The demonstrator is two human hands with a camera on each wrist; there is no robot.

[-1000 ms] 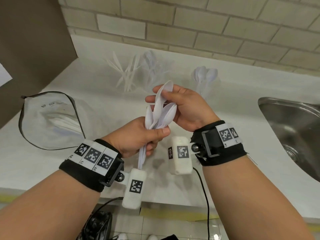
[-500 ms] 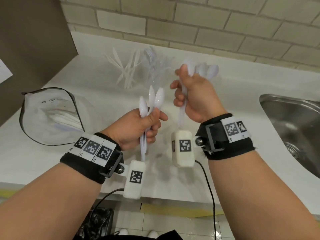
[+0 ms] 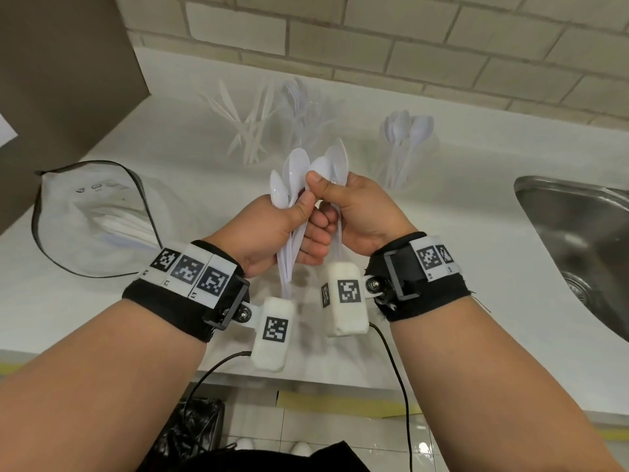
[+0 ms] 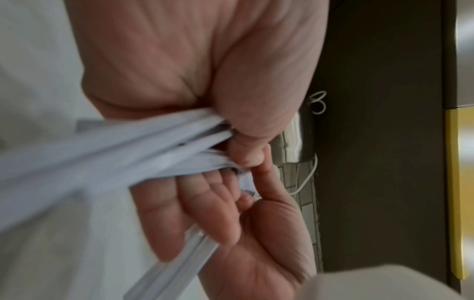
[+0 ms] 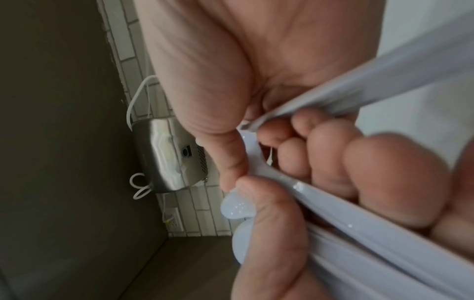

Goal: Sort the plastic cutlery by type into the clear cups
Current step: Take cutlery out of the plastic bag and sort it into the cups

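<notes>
Bunch of white plastic spoons (image 3: 294, 185) stood upright above counter (image 3: 102, 308), left hand (image 3: 269, 233) fingers curled round handles. Right hand (image 3: 360, 212) pinched one spoon (image 3: 337, 165) from bunch. Behind: spoon cup (image 3: 405, 148), knife cup (image 3: 252, 127), fork cup (image 3: 303, 110). Bag (image 3: 92, 216) left, sink (image 3: 578, 240) right.

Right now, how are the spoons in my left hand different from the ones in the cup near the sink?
The spoons in the left hand are gripped by their handles above the counter; the spoons in the clear cup stand free, untouched. The held bunch fans out while the right hand pinches one; the cup's spoons cluster together. Both sets are white plastic, bowls up.
</notes>
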